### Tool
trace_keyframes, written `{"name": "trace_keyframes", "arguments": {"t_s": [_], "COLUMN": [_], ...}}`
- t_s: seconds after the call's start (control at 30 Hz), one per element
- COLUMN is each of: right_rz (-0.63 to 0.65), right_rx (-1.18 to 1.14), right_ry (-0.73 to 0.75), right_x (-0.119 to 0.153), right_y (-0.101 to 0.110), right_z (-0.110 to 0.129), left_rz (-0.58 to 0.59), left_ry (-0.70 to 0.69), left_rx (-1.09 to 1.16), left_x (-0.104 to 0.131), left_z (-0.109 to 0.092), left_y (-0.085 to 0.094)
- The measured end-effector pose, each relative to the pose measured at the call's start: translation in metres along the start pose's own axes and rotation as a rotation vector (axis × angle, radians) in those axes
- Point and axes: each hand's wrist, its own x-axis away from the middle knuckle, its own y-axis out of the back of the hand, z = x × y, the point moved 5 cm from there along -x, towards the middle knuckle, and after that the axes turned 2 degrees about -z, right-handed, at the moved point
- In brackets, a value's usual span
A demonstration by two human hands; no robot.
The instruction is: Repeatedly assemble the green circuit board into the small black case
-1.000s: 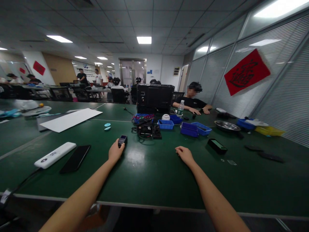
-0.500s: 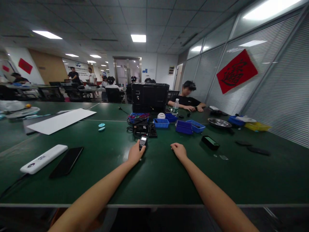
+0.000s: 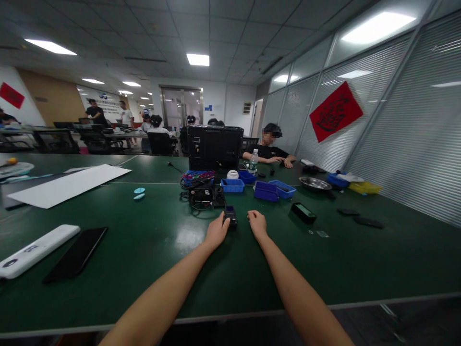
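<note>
My left hand (image 3: pixel 218 228) is closed around the side of a small black handheld device (image 3: pixel 231 216) with a screen and keys, thumb on its near edge. The screen now looks dark. My right hand (image 3: pixel 257 223) rests on the green table just right of the device, loosely curled and apart from it; no object shows in it. Beyond the device lie a black boxy unit (image 3: pixel 200 197) and tangled black cables (image 3: pixel 189 183). A blue tray (image 3: pixel 232 186) and a white baseball (image 3: pixel 232 175) stand behind.
A black monitor-like panel (image 3: pixel 215 146) stands at the back. On the right are a dark blue box (image 3: pixel 266 191), a black clock-like box (image 3: pixel 303 212) and a metal pan (image 3: pixel 315 183). A white power strip-like bar (image 3: pixel 39 251) and a black slab (image 3: pixel 77 254) lie left. A person (image 3: pixel 269 146) sits across.
My left hand has moved the device to the right, closer to my right hand, and its screen has gone from bright to dark. The view has turned slightly right.
</note>
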Motion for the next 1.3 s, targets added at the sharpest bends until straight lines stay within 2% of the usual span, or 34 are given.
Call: {"name": "trace_keyframes", "arguments": {"t_s": [0.13, 0.27, 0.37, 0.47, 0.7, 0.8, 1.3], "right_rz": [0.016, 0.102, 0.146, 0.139, 0.04, 0.012, -0.015], "right_rx": [0.042, 0.315, 0.46, 0.516, 0.582, 0.599, 0.645], "right_ry": [0.141, 0.297, 0.345, 0.32, 0.048, -0.018, -0.091], "right_x": [0.024, 0.05, 0.058, 0.05, 0.017, 0.011, 0.007], "right_y": [-0.007, -0.029, -0.04, -0.034, 0.014, 0.027, 0.034], "right_z": [0.03, 0.059, 0.065, 0.059, 0.022, 0.011, 0.004], "left_rz": [0.034, 0.051, 0.055, 0.048, 0.057, 0.061, 0.077], "left_ry": [-0.011, -0.022, 0.02, 0.07, 0.104, 0.092, 0.061], "left_rx": [0.126, 0.293, 0.447, 0.512, 0.521, 0.506, 0.448], "left_x": [-0.004, -0.009, -0.011, -0.011, -0.007, -0.005, 0.0], "left_z": [0.009, 0.016, 0.022, 0.026, 0.023, 0.02, 0.012], "left_y": [0.005, 0.003, -0.001, -0.004, -0.002, 0.0, 0.006]}}
